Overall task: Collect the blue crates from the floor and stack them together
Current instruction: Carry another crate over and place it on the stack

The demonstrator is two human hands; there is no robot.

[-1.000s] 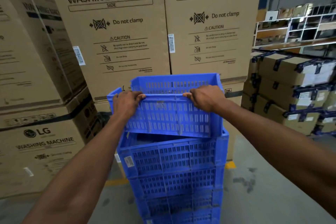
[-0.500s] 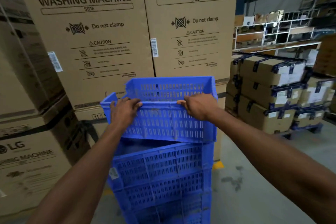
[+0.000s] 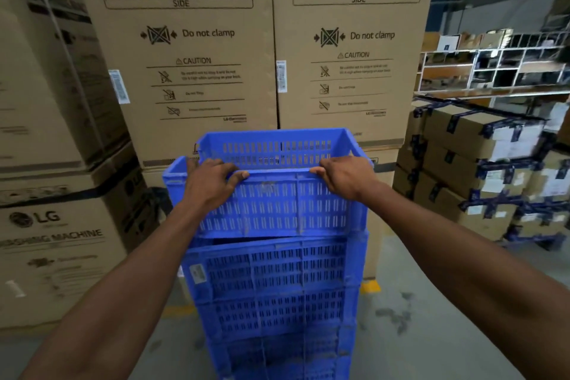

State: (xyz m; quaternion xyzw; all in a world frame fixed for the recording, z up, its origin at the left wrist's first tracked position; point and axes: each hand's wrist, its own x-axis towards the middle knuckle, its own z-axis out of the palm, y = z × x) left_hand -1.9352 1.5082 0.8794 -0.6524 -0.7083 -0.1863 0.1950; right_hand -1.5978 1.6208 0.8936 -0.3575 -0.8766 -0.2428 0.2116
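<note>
A blue slotted crate (image 3: pixel 274 210) sits at the top of a stack of blue crates (image 3: pixel 277 293) in the middle of the head view. It is turned slightly against the crate below, and a thin dark gap shows under its near edge. My left hand (image 3: pixel 209 182) grips its near rim on the left, fingers curled over the edge. On the right part of the same rim my right hand (image 3: pixel 342 174) holds on in the same way. The stack's bottom runs out of the frame.
Tall cardboard washing-machine boxes (image 3: pixel 191 55) stand right behind the stack and to the left. Taped brown cartons (image 3: pixel 481 170) are piled on the right, with metal shelving (image 3: pixel 493 68) behind them. Grey concrete floor (image 3: pixel 416 318) with a yellow line lies around the stack.
The top crate has come down and squared up on the stack; the gap beneath it has shrunk. Both hands stay on its near rim.
</note>
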